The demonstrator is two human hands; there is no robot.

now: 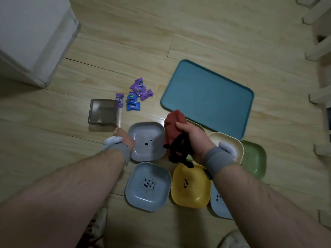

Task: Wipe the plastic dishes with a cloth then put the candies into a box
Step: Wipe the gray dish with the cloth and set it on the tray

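Gripping the bunched red-and-black cloth (176,136) in the right hand (192,138), with the left hand (125,138) at the rim of the stained grey-blue dish (147,141), fingers hidden, so grip impossible to tell. Best to steady that dish, then scrub the dark spots outward. Wrapped candies (134,96) waiting beside the clear box (103,111).

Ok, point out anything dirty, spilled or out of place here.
Dark specks soil several dishes: the grey dish that the left hand holds, the blue dish, the yellow dish and the green dish. The wrapped candies lie loose on the floor beside the clear box.
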